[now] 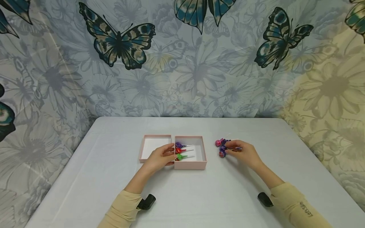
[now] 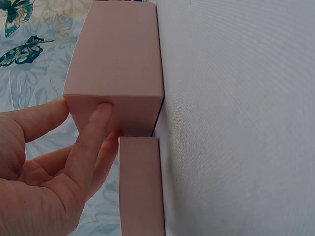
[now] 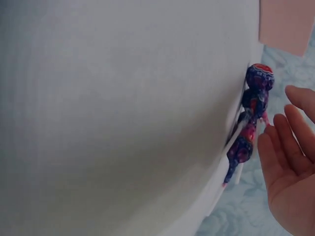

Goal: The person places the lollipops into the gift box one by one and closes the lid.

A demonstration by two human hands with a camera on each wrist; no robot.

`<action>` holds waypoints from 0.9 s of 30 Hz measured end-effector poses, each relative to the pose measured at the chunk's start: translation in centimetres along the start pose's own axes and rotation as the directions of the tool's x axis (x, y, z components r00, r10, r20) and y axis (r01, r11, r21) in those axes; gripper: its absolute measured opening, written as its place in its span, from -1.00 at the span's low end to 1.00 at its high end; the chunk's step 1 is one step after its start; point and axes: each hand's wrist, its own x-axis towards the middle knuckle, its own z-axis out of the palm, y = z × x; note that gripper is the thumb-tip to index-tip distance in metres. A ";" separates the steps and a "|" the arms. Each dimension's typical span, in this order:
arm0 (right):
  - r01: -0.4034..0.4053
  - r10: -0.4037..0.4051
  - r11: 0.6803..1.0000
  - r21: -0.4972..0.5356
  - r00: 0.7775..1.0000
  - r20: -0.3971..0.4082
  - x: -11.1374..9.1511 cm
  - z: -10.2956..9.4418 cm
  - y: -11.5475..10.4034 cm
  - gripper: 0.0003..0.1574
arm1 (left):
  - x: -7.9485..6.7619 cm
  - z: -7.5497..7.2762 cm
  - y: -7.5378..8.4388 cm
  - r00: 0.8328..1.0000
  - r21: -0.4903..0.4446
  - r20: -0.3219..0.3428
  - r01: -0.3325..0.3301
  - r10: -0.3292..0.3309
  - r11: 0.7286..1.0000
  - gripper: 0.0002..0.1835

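On the white table stands a pink box point(image 1: 190, 165) holding several wrapped lollipops, among them a purple one point(image 1: 178, 145), a red one point(image 1: 178, 150) and a green one point(image 1: 180, 156), sticks pointing right. My left hand point(image 1: 160, 157) touches the box's left wall; in the left wrist view its fingers point(image 2: 88, 142) press that wall fairly straight. Right of the box lies a small pile of purple and pink lollipops point(image 1: 222, 148). My right hand point(image 1: 242, 153) is over the pile's right side. In the right wrist view, its loosely bent fingers are beside the lollipops point(image 3: 260, 78), with nothing visibly pinched.
A shallow pink lid point(image 1: 154, 142) lies inner side up, against the box's left side. Black wrist cameras point(image 1: 146, 202) are worn at both sleeves. Behind the table point(image 1: 216, 196) hangs a butterfly-and-flower cloth point(image 1: 199, 79).
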 end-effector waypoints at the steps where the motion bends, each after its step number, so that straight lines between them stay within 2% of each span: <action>1: 0.028 -0.028 0.999 -0.020 1.000 -0.001 0.0 0.0 0.0 -0.66 | 0.0 0.0 0.0 1.000 0.001 0.001 0.000 0.000 1.000 -0.37; 5: 0.135 -0.133 0.982 -0.135 0.991 0.028 0.0 0.1 -0.2 -0.65 | 0.0 0.0 0.0 1.000 0.004 0.000 -0.003 0.003 1.000 -0.38; 10: 0.225 -0.205 0.937 -0.266 0.973 0.103 0.3 0.2 -0.5 -0.68 | 0.0 0.0 -0.1 1.000 0.004 0.000 -0.007 0.007 1.000 -0.38; 16: 0.256 -0.212 0.873 -0.415 0.966 0.148 0.3 0.4 -1.0 -0.68 | 0.1 0.0 -0.1 1.000 0.004 -0.001 -0.003 0.003 1.000 -0.39; 20: 0.268 -0.219 0.837 -0.478 0.963 0.157 0.4 0.5 -1.2 -0.70 | 0.1 0.0 -0.1 1.000 -0.001 -0.003 0.003 -0.003 1.000 -0.38; 27: 0.275 -0.226 0.817 -0.507 0.961 0.156 0.5 0.8 -1.3 -0.71 | 0.0 -0.1 -0.1 1.000 -0.004 -0.008 0.003 -0.003 1.000 -0.38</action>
